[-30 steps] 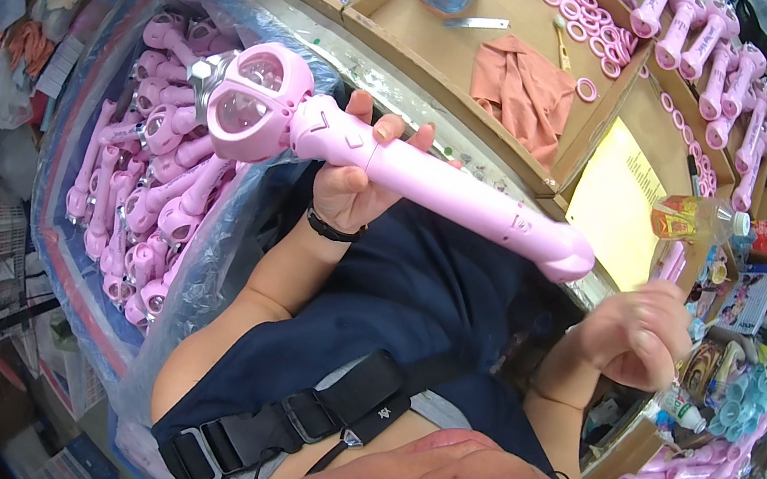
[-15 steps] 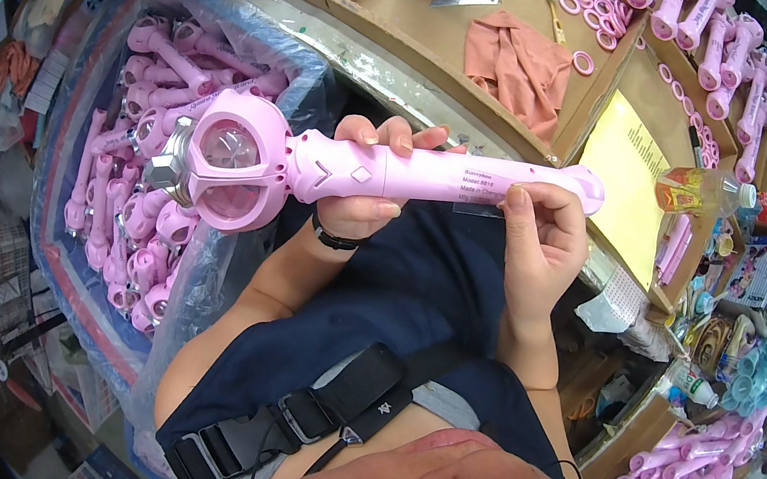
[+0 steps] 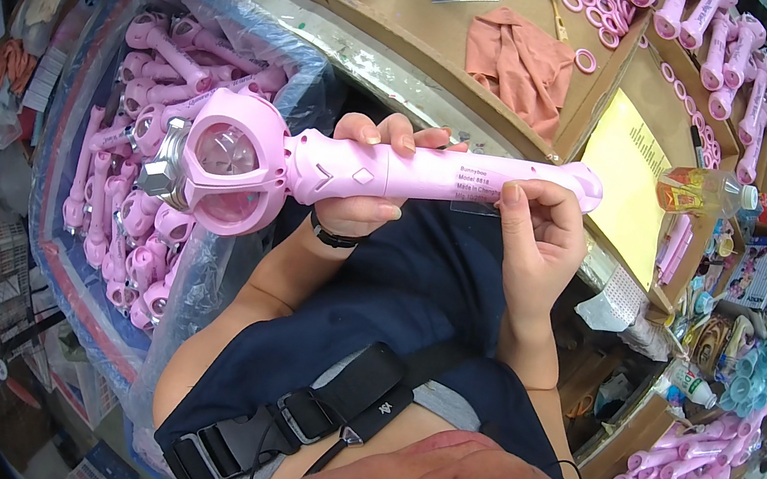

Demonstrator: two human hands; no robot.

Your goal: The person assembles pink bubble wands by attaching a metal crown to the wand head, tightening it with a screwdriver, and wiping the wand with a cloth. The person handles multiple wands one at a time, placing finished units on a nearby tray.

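Both hands on pink toy wand (image 3: 384,174): left hand (image 3: 369,176) wrapped shut mid-shaft, right hand (image 3: 532,229) fingers pinching clear label; press flat, smooth outward.

The left hand (image 3: 368,181) covers the middle of the pink wand (image 3: 384,174), hiding that stretch of the handle. The right hand's (image 3: 536,240) palm faces away. Wands in the bin (image 3: 58,185) blur under plastic wrap, uncountable.
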